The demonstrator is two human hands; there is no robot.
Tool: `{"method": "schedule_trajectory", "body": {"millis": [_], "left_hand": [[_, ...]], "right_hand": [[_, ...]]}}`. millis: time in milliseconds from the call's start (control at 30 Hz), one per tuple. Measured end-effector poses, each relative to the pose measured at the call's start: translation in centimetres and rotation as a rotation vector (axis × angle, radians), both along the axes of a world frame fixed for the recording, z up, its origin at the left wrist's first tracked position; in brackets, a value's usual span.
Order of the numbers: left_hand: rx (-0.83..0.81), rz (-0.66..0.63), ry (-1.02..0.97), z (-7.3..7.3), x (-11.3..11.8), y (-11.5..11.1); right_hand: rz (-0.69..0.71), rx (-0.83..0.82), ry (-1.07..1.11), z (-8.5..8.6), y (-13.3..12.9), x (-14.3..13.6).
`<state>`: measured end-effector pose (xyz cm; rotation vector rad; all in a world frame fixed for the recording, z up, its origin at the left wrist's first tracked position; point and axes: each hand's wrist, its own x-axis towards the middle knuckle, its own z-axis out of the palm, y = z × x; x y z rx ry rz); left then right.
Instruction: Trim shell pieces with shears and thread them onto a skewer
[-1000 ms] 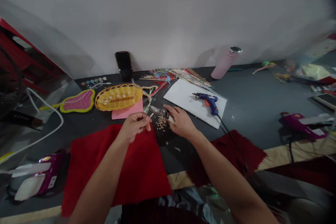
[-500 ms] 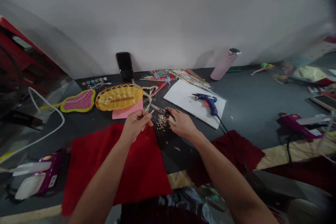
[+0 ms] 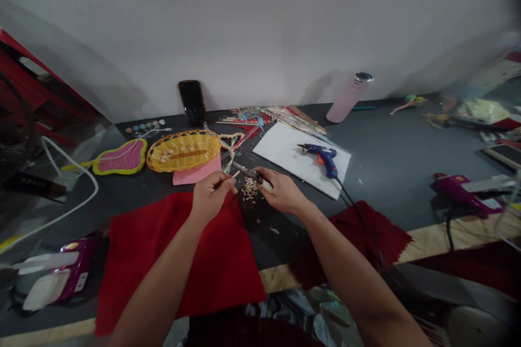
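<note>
My left hand (image 3: 212, 193) pinches a thin pale stick (image 3: 236, 174) above the edge of a red cloth (image 3: 220, 260). In my right hand (image 3: 283, 190) are cutters with white handles (image 3: 266, 185), their dark blades (image 3: 245, 169) pointing left, close to the stick's tip. Whether the blades touch the stick is too small to tell. Below, between my hands, a pile of small pale cut pieces (image 3: 249, 190) lies on the dark table. Behind my left hand is a yellow wicker basket (image 3: 185, 153) with a few pale pieces inside, overlapping a pink sheet (image 3: 195, 174).
A blue glue gun (image 3: 323, 157) lies on a white board (image 3: 280, 146), its cord running toward the front edge. Farther back stand a phone (image 3: 192, 102) and a pink bottle (image 3: 349, 98). Purple power strips (image 3: 77, 268) sit left and right.
My left hand has shifted slightly, with its fingers curled in more around the stick. My right hand and the cutters are nearly where they were.
</note>
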<state>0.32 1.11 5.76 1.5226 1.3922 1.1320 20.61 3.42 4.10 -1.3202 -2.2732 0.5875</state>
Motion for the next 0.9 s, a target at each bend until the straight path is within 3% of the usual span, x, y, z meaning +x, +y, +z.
{"method": "schedule_trajectory", "body": {"millis": [233, 367, 500, 667, 900], "left_hand": [[-0.107, -0.054, -0.078, -0.01, -0.23, 0.25], [-0.205, -0.130, -0.186, -0.06, -0.53, 0.43], [-0.230, -0.124, -0.228, 0.16, -0.61, 0.40], [-0.209, -0.091, -0.228, 0.20, -0.63, 0.36], [-0.054, -0.023, -0.131, -0.31, -0.22, 0.37]], "right_hand": [[-0.102, 0.088, -0.107, -0.38, 0.32, -0.22], [-0.073, 0.099, -0.097, -0.60, 0.44, -0.04], [-0.041, 0.098, -0.069, -0.41, 0.30, -0.11], [-0.073, 0.074, -0.092, -0.41, -0.09, -0.46], [-0.100, 0.074, -0.089, -0.81, -0.20, -0.52]]}}
